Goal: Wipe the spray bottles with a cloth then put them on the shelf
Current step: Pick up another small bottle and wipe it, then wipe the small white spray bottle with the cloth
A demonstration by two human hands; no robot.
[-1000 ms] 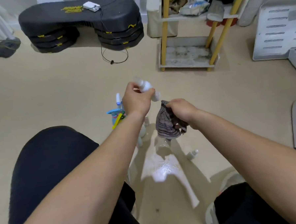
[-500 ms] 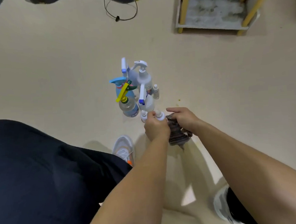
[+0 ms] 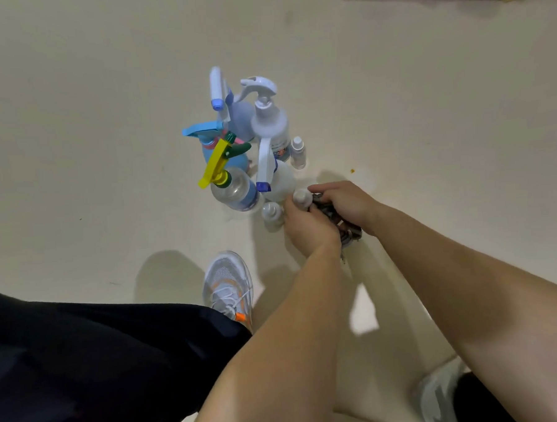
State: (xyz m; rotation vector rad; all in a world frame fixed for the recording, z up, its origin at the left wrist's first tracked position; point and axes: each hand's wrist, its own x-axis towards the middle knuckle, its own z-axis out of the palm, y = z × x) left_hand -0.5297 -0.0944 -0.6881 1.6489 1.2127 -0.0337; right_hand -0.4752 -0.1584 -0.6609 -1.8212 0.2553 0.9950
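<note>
beige floor [image 3: 103, 91] carries unshelved spray bottles [image 3: 267, 124]; left hand [image 3: 307, 230] grips a small bottle [image 3: 302, 196], right hand [image 3: 346, 204] clutches the cloth [image 3: 347, 231] against it, wiping seemingly under way.

The floor [image 3: 103, 91] is pale cream. The clear bottle [image 3: 234, 190] wears a yellow trigger, the sky-blue bottle [image 3: 209, 154] a pink band, and the white bottle [image 3: 271, 127] is white throughout. The cloth [image 3: 349, 231] is dark, striped brown and grey. The shoe [image 3: 227, 278] is white with orange touches.
</note>
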